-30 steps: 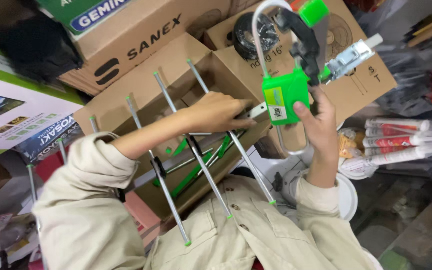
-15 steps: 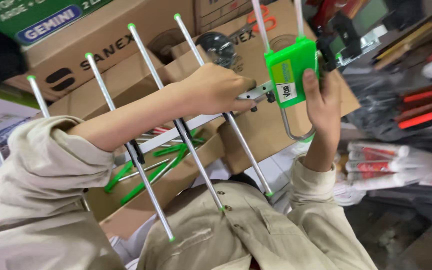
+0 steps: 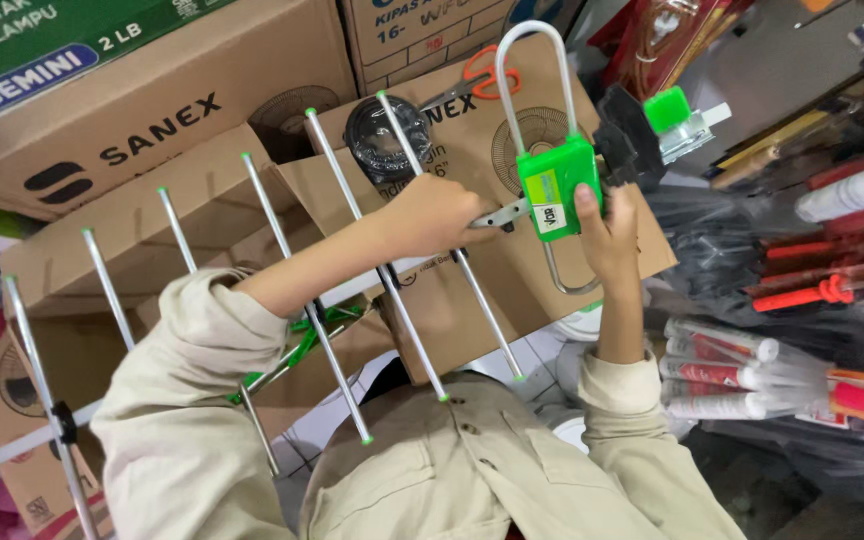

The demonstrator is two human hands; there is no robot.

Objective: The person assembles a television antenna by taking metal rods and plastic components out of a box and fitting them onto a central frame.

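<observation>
- Cardboard boxes (image 3: 182, 130) fill the upper left and centre, stacked and overlapping; one brown box (image 3: 512, 250) sits directly behind both hands.
- Antenna (image 3: 352, 290): a metal boom with a row of thin silver rods tipped in green, running from the lower left up toward the centre. It is held raised in front of the boxes, crossing over the person's left forearm.
- Beige sleeves (image 3: 182, 420) cover both arms; a buttoned beige shirt shows along the bottom edge.
- Sealant tubes (image 3: 722, 375) lie in a bundle at right, well apart from the hands.
- Green housing (image 3: 555, 187) at the antenna's front end carries a white loop above and below it. It lies between the two hands, just right of the left one.
- Left hand (image 3: 437, 212): fingers closed around the boom end, just beside the green housing.
- Right hand (image 3: 607, 235): clamped on the green housing, thumb pressed on its front face, fingers behind.
- Orange-handled scissors (image 3: 477, 80) rest on the box top above the hands.
</observation>
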